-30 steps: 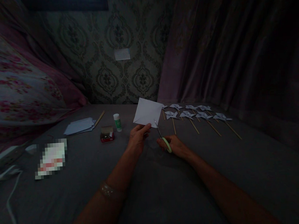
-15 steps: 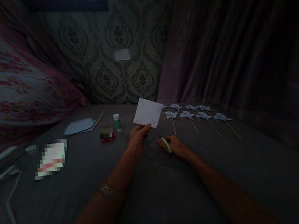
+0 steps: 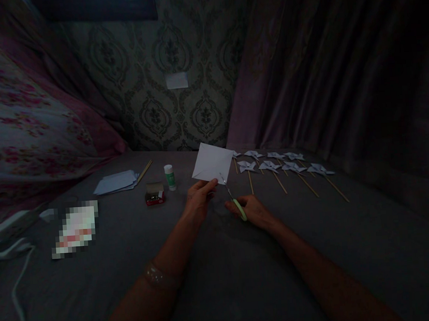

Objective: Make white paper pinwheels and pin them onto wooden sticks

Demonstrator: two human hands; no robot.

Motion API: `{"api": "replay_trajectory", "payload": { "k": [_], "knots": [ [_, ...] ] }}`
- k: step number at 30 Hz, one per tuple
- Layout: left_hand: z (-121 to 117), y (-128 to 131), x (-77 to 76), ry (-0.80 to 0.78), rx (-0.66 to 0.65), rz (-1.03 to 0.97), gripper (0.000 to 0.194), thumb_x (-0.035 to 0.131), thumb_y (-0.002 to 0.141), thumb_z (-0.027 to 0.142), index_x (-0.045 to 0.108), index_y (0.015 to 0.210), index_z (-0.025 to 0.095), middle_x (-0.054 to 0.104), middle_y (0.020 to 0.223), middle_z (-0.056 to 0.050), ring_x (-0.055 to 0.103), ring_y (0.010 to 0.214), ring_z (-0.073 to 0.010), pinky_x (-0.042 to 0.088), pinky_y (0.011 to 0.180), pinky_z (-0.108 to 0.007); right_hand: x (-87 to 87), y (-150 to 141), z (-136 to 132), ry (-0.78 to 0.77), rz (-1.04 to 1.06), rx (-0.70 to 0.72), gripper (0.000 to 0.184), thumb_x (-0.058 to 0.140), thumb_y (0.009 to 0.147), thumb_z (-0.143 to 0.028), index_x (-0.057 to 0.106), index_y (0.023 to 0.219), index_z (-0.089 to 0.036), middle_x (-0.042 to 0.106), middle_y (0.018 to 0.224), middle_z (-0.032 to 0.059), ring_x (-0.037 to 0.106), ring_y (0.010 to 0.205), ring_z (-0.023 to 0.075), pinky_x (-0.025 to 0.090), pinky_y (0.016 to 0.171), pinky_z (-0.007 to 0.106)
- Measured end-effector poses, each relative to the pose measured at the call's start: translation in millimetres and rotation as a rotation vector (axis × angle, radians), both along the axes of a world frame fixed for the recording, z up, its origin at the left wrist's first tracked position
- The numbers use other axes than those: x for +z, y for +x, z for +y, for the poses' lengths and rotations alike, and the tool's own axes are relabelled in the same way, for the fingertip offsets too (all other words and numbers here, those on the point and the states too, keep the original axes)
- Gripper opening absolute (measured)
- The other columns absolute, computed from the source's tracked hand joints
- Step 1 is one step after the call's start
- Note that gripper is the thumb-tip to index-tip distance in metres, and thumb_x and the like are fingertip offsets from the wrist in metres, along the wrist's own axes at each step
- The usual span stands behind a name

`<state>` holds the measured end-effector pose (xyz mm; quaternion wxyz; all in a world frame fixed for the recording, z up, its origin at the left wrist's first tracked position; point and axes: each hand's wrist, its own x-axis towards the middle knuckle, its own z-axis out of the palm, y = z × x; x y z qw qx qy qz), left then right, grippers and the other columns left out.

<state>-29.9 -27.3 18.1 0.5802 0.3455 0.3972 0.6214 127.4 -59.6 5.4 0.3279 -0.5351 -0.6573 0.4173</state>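
Observation:
A square sheet of white paper (image 3: 213, 162) is pinched along its near edge by my left hand (image 3: 201, 196). Diagonal lines show at its corners. My right hand (image 3: 252, 209) grips a pair of scissors (image 3: 239, 208) by the light green handles. Their blades reach the paper's near right corner, with the tip over the sheet. How far apart the blades are is too dim to tell. Just beyond, to the right, paper pinwheels (image 3: 247, 166) on thin sticks lie in rows.
At the left lie a stack of white paper (image 3: 116, 182), thin wooden sticks (image 3: 144, 171), a glue stick (image 3: 169, 178) and an open small red box (image 3: 155, 198). A power strip (image 3: 8, 226) with a white cable (image 3: 18, 308) is at far left, beside a blurred-out packet (image 3: 77, 229).
The whole view has shifted slightly, so everything sits a little lower. Both hands keep the same hold on paper and scissors, with hardly any movement between them.

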Motion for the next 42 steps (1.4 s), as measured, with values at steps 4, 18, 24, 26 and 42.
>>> {"api": "replay_trajectory", "payload": {
  "k": [4,18,24,26,42],
  "knots": [
    [-1,0,1.6,0.002,-0.012,-0.023,0.033,0.086,0.042,0.031,0.063,0.058,0.014,0.059,0.061,0.0,0.051,0.058,-0.0085,0.034,0.054,-0.022,-0.9,-1,0,0.015,-0.005,-0.017,0.046,0.064,0.066,-0.058,0.051,0.051,-0.017,0.044,0.047,-0.0039,0.038,0.046,0.0079,0.026,0.046,0.023],
    [0,-1,-0.1,0.006,-0.019,-0.038,0.032,0.087,0.042,0.03,0.063,0.057,0.014,0.06,0.064,-0.001,0.051,0.058,-0.0085,0.034,0.051,-0.021,-6.6,-3,3,0.08,-0.047,-0.101,0.044,0.062,0.062,-0.056,0.048,0.046,-0.017,0.039,0.046,-0.0038,0.034,0.045,0.0076,0.023,0.043,0.023],
    [-2,2,0.9,-0.007,-0.049,-0.008,0.031,0.086,0.044,0.029,0.063,0.058,0.014,0.06,0.063,-0.001,0.051,0.058,-0.0086,0.035,0.052,-0.022,-5.5,-4,3,0.094,-0.021,-0.094,0.043,0.061,0.063,-0.055,0.049,0.048,-0.017,0.042,0.048,-0.0035,0.037,0.048,0.0084,0.027,0.046,0.023],
    [-3,3,-0.1,-0.006,-0.053,0.003,0.03,0.085,0.045,0.03,0.063,0.058,0.014,0.059,0.062,-0.001,0.051,0.058,-0.0087,0.035,0.052,-0.022,-6.4,-4,4,0.108,-0.018,-0.093,0.042,0.061,0.064,-0.054,0.05,0.049,-0.017,0.043,0.049,-0.0034,0.038,0.048,0.0089,0.027,0.046,0.023],
    [-8,13,-5.7,0.013,-0.124,0.052,0.026,0.083,0.051,0.03,0.064,0.057,0.014,0.061,0.062,-0.002,0.05,0.055,-0.0089,0.036,0.056,-0.025,-5.1,-1,4,0.205,-0.08,-0.075,0.037,0.055,0.072,-0.053,0.051,0.06,-0.018,0.046,0.057,-0.0028,0.043,0.056,0.0119,0.031,0.054,0.026]
  ]
}}
